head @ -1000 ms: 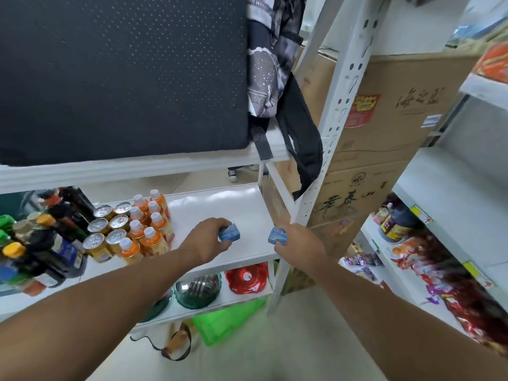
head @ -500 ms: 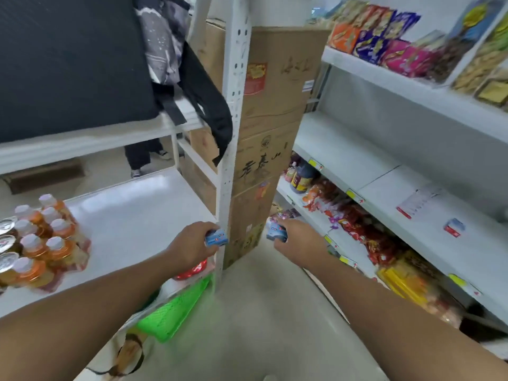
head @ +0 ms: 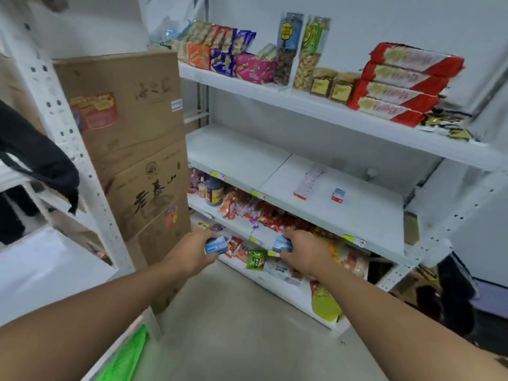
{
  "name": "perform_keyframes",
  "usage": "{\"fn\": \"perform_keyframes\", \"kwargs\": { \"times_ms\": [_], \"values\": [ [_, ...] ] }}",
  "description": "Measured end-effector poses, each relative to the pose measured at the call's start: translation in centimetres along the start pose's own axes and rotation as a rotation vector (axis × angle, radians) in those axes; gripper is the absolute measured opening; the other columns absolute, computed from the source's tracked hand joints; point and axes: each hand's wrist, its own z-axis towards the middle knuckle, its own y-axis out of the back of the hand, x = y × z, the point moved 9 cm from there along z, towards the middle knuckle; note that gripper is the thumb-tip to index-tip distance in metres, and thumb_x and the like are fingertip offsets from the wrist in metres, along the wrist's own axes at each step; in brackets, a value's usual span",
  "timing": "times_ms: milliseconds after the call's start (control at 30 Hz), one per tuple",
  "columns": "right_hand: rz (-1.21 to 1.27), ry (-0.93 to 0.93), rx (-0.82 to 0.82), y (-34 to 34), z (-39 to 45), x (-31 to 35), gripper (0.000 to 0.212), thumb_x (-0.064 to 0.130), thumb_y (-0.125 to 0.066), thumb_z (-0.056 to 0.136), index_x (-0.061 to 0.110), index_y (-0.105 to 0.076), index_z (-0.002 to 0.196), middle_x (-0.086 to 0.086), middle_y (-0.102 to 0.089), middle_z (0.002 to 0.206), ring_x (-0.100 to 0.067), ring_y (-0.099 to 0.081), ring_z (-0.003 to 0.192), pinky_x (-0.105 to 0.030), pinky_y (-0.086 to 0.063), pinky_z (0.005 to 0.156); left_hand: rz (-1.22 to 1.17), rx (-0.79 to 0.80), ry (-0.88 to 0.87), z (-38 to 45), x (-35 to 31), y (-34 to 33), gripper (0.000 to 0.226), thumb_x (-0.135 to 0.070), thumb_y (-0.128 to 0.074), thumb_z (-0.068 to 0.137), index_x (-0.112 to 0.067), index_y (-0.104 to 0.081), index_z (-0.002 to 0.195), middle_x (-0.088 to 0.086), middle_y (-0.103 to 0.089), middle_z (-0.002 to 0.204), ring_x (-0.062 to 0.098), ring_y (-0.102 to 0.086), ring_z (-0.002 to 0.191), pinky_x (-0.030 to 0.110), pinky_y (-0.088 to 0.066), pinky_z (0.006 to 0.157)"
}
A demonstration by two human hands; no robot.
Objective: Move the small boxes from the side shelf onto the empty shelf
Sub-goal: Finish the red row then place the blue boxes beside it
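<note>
Each hand, left hand (head: 192,253) and right hand (head: 305,253), grips a small blue box (head: 215,245), (head: 282,244) near the almost bare white shelf (head: 365,213).

My left grip (head: 192,250) wraps most of a small blue box (head: 215,246), so I see only its front face; the print there is too blurred to read. My right grip (head: 303,250) hides the back of the second blue box (head: 282,244). The box already on the empty shelf (head: 236,155), a tiny one (head: 337,194), is too small to make out. The black bag (head: 41,158) runs off the left edge. The snack packs (head: 220,48) up top are smeared.
</note>
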Motion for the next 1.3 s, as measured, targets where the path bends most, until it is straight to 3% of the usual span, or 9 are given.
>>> {"fn": "perform_keyframes", "kwargs": {
  "times_ms": [233,400,633,767,967,1133,1300],
  "values": [
    [0.052,-0.138,-0.046,3.4,0.1,-11.1,0.044,0.041,-0.066,0.086,0.025,-0.069,0.127,-0.002,-0.073,0.116,-0.024,-0.067,0.100,-0.032,-0.051,0.073,-0.003,0.087,-0.148,6.6,-11.0,-5.2,0.043,-0.031,-0.081,0.091,-0.025,-0.069,0.133,-0.004,-0.072,0.120,0.012,-0.063,0.101,0.031,-0.054,0.089],
    [0.126,-0.188,-0.078,3.9,1.1,-17.6,0.028,0.041,-0.064,0.085,0.026,-0.070,0.108,0.001,-0.072,0.103,-0.022,-0.067,0.093,-0.032,-0.050,0.067,0.014,0.148,-0.192,10.5,-15.3,-8.2,0.048,-0.031,-0.082,0.092,-0.026,-0.066,0.137,-0.004,-0.068,0.121,0.014,-0.064,0.106,0.023,-0.046,0.088],
    [0.221,-0.172,-0.063,2.1,2.4,-24.4,0.025,0.046,-0.059,0.083,0.025,-0.067,0.096,0.007,-0.064,0.087,-0.019,-0.062,0.082,-0.031,-0.039,0.059,0.076,0.198,-0.177,16.3,-19.1,-12.4,0.047,-0.027,-0.079,0.094,-0.023,-0.066,0.139,0.000,-0.069,0.126,0.013,-0.063,0.104,0.022,-0.045,0.086],
    [0.229,-0.214,-0.044,1.7,3.6,-27.9,0.024,0.041,-0.062,0.089,0.024,-0.070,0.103,0.007,-0.068,0.095,-0.017,-0.062,0.087,-0.033,-0.052,0.072,0.042,0.241,-0.177,18.6,-21.3,-15.3,0.050,-0.022,-0.079,0.095,-0.019,-0.064,0.142,0.003,-0.068,0.130,0.016,-0.064,0.110,0.027,-0.051,0.097],
    [0.215,-0.288,-0.051,2.1,7.0,-29.9,0.031,0.045,-0.067,0.090,0.027,-0.070,0.116,0.005,-0.070,0.108,-0.017,-0.064,0.097,-0.037,-0.056,0.080,0.008,0.248,-0.244,24.8,-23.3,-15.9,0.052,-0.021,-0.079,0.095,-0.019,-0.063,0.144,0.001,-0.067,0.134,0.015,-0.062,0.117,0.030,-0.051,0.102],
    [0.162,-0.382,-0.006,2.0,9.2,-31.4,0.036,0.043,-0.068,0.091,0.027,-0.068,0.123,0.004,-0.067,0.112,-0.019,-0.063,0.104,-0.033,-0.051,0.079,-0.017,0.270,-0.335,29.7,-24.5,-16.9,0.047,-0.028,-0.080,0.094,-0.025,-0.066,0.138,-0.005,-0.069,0.128,0.011,-0.062,0.109,0.024,-0.046,0.091],
    [0.164,-0.465,-0.016,3.5,12.0,-32.5,0.045,0.045,-0.069,0.089,0.027,-0.067,0.130,0.001,-0.071,0.119,-0.020,-0.065,0.106,-0.036,-0.057,0.088,-0.059,0.317,-0.416,35.5,-25.5,-17.2,0.048,-0.030,-0.081,0.093,-0.024,-0.066,0.137,-0.002,-0.070,0.126,0.014,-0.063,0.109,0.032,-0.052,0.097]
  ]
}}
